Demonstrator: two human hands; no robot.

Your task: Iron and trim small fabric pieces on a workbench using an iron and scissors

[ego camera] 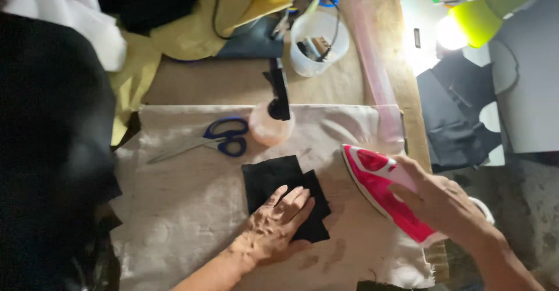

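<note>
Left hand (278, 221) lies flat, fingers spread, on black fabric (273, 177); right hand (439, 201) is clamped on the pink iron (378, 183).

View: head, single camera, worn on the person's head. Facing: steeply downward onto the table (244, 84), close to a plan view. Range: near; both forearms enter from the bottom edge, with the left hand (273, 224) low at centre and the right hand (439, 201) low at right. Coverage: the pale cloth (174, 209) fills the middle; the table's far edge lies along the top; floor shows at right. Shared field: not applicable, one view only.
</note>
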